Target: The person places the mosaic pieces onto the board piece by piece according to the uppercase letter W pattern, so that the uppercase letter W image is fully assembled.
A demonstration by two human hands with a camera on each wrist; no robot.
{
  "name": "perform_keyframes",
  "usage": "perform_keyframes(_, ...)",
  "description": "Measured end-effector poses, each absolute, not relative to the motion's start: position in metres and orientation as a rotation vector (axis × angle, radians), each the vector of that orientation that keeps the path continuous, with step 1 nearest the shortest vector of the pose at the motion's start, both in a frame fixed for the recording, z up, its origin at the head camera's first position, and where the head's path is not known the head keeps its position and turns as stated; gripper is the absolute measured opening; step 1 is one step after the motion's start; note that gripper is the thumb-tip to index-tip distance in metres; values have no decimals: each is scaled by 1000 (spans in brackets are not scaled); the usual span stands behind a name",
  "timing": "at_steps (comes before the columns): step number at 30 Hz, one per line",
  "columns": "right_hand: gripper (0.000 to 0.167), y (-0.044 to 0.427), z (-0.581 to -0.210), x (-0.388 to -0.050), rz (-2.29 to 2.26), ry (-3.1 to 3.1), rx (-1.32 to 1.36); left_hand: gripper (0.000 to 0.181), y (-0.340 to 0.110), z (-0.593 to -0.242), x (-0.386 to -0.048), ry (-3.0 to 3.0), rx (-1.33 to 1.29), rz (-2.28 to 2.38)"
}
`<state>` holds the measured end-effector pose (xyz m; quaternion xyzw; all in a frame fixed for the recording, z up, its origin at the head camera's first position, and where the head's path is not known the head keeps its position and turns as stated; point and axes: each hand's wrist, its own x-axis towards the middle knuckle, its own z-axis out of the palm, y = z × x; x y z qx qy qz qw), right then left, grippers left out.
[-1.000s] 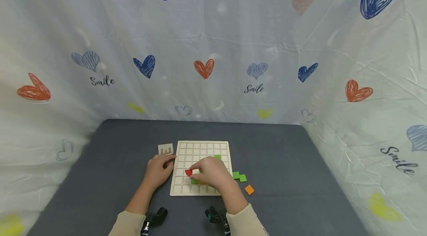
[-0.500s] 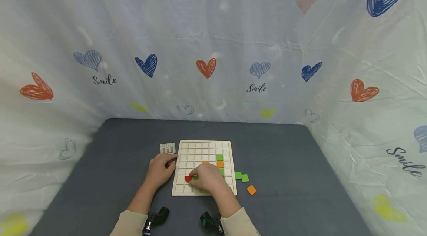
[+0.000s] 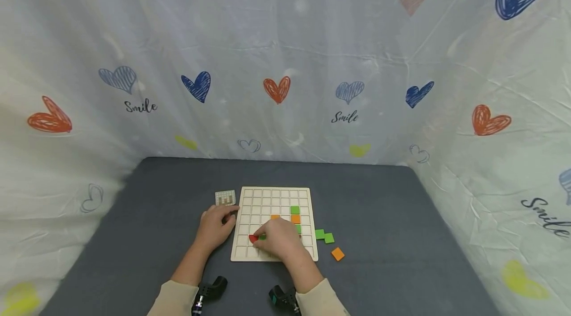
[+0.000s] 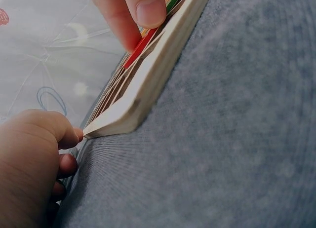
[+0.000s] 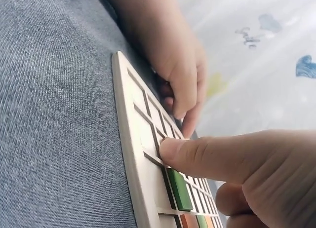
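Observation:
A pale wooden grid board (image 3: 274, 196) lies on the dark table. My right hand (image 3: 281, 239) holds a red tile (image 3: 252, 238) with thumb and finger in a cell near the board's left front. The left wrist view shows the red tile (image 4: 140, 48) low in the grid under those fingertips. Just right of it is a green tile (image 5: 179, 189), partly hidden by the hand. My left hand (image 3: 214, 226) touches the board's left edge with its index fingertip, the other fingers loosely bent. More green and orange tiles sit in cells, some covered by the right hand.
Beside the board's right edge lie two loose green tiles (image 3: 324, 236) and an orange tile (image 3: 337, 254). A small patterned card (image 3: 225, 198) rests behind the left hand. A printed curtain (image 3: 285, 122) rises behind the table.
My right hand has brought the red tile down onto a cell nearer the board's front, mostly in the first half second. The left hand has stayed at the board's edge.

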<state>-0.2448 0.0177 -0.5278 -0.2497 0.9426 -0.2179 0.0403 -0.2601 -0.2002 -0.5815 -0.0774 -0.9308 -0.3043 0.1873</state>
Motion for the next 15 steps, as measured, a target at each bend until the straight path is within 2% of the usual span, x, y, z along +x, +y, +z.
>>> perform_keyframes(6, 16, 19, -526, -244, -636, 2892, -773, 31, -199, -581, -260, -2627, -209, -862)
perform_keyframes(15, 29, 38, -519, -244, -693, 2917, -816, 30, -199, -580, -260, -2631, -198, -858)
